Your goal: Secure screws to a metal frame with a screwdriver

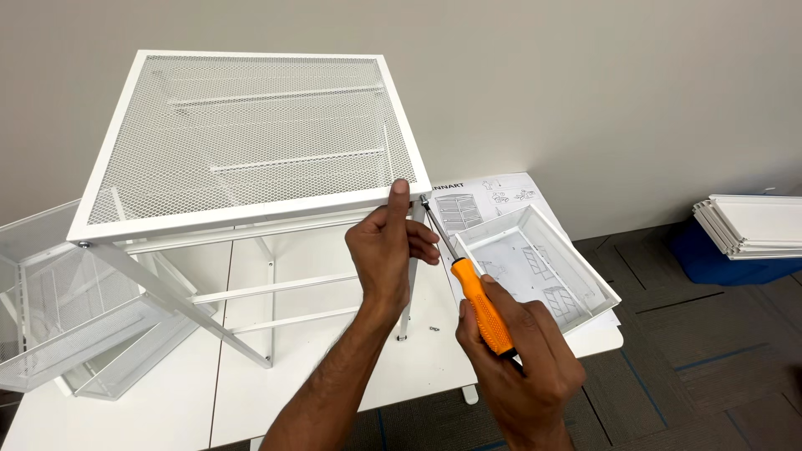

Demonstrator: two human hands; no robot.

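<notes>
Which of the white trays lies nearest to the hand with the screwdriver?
The solid white tray lying on the instruction sheet, just above the right hand. The mesh trays lie at the far left of the table, beyond the frame.

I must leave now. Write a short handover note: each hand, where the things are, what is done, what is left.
Left hand: grips the front corner of the white mesh frame, thumb on its rim.
Right hand: holds the orange screwdriver, tip at the corner screw.
Done: frame stands on the white table.
Left: this screw; loose screws lie beside the leg. Tray rests on the instruction sheet.
</notes>
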